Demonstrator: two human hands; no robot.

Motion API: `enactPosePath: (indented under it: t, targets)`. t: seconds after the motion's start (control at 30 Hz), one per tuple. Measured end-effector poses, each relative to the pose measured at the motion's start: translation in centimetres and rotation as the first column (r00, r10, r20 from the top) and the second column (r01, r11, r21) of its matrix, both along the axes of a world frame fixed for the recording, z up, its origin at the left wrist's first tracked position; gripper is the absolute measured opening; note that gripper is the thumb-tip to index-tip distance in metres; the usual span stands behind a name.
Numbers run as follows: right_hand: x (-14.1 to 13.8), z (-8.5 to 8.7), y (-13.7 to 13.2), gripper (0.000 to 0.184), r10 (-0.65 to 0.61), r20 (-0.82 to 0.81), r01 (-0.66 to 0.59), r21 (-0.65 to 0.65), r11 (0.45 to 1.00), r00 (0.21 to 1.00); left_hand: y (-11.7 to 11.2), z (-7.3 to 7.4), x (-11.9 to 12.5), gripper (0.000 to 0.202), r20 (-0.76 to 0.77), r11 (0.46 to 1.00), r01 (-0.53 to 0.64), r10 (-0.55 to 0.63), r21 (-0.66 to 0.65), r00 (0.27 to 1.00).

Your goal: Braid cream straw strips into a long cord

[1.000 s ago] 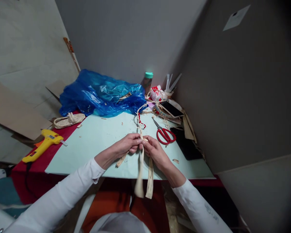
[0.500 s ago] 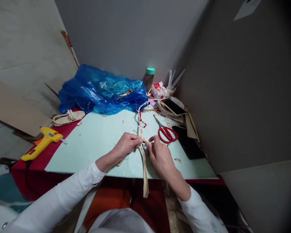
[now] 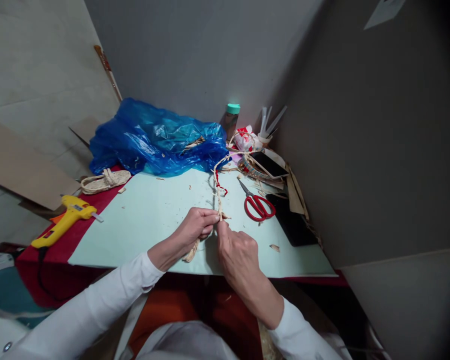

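The work surface is a pale green sheet [image 3: 146, 215] laid over a red cloth [image 3: 97, 202] on a table set into a corner. A grey wall [image 3: 195, 55] closes the far side and a brown panel [image 3: 360, 150] closes the right side. A cardboard sheet [image 3: 18, 170] leans at the left.

The left hand [image 3: 197, 227] is closed, with its fingertips pinching the near end of a braided straw cord [image 3: 218, 195]. A loose straw strip [image 3: 191, 252] hangs below this hand at the sheet's near edge. The right hand [image 3: 237, 255] shows its back to the camera. Its fingers are drawn together and meet the left fingertips at the same point on the cord.

The cord runs from the hands across the sheet toward the far right corner, with a red thread [image 3: 220, 187] along it. Straw scraps lie scattered on the sheet.

Red scissors [image 3: 258, 206] lie just right of the cord. A blue plastic bag [image 3: 157, 140] fills the far edge, a green-capped bottle [image 3: 230, 120] stands beside it, and a phone [image 3: 268, 165] lies among the clutter nearby. A yellow glue gun [image 3: 65, 222] and a straw coil [image 3: 105, 181] rest on the red cloth at the left.
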State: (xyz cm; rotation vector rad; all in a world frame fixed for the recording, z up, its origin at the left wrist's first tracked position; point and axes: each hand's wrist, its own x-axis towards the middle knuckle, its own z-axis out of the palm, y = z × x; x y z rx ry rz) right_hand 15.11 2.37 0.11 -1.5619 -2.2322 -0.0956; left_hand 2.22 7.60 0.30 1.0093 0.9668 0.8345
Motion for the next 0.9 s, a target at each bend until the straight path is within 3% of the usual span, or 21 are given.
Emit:
enactPosePath:
  t: [0.2,0.3,0.43,0.5,0.53,0.6,0.63,0.7,0.9]
  targets:
    - [-0.3,0.6,0.0,0.02,0.141,0.051,-0.14,-0.025,0.99,0.989,0.0,0.1,-0.7,0.035,0.047,0.999,0.038,-0.038,0.002,0.998]
    - [1.1,1.6,0.3,0.016,0.185,-0.14,-0.194,-0.05,0.98,0.973,0.1,0.2,-1.2,0.031,0.087,0.997,0.072,-0.073,0.013,0.994]
    - [2.9,2.2,1.4,0.031,0.016,-0.434,-0.093,-0.156,0.983,0.901,0.3,0.5,-1.7,0.025,0.136,0.994,0.101,-0.107,0.05,0.985]
    - [3.0,1.9,2.2,0.035,-0.001,-0.582,-0.217,-0.306,0.927,0.813,0.3,0.6,-1.7,0.025,0.124,0.993,0.1,-0.107,0.057,0.987]
    - [2.8,1.6,2.6,0.036,-0.013,-0.671,-0.322,-0.373,0.87,0.742,0.3,0.7,-1.7,0.026,0.114,0.993,0.101,-0.108,0.06,0.988]
    - [2.3,0.9,3.4,0.036,-0.096,-0.814,-0.492,-0.435,0.754,0.573,0.1,0.8,-1.6,0.028,0.088,0.992,0.108,-0.114,0.072,0.99]
    - [1.9,0.6,3.7,0.035,-0.15,-0.851,-0.527,-0.44,0.727,0.504,0.1,0.8,-1.6,0.03,0.073,0.99,0.113,-0.12,0.086,0.99]
    - [1.2,0.1,4.2,0.036,-0.216,-0.876,-0.524,-0.438,0.731,0.431,-0.1,0.9,-1.7,0.033,0.047,0.985,0.119,-0.126,0.122,0.991]
    - [0.7,-0.3,4.5,0.048,-0.236,-0.869,-0.384,-0.416,0.824,0.435,-0.4,0.8,-1.9,0.042,-0.033,0.981,0.122,-0.118,0.153,0.992]
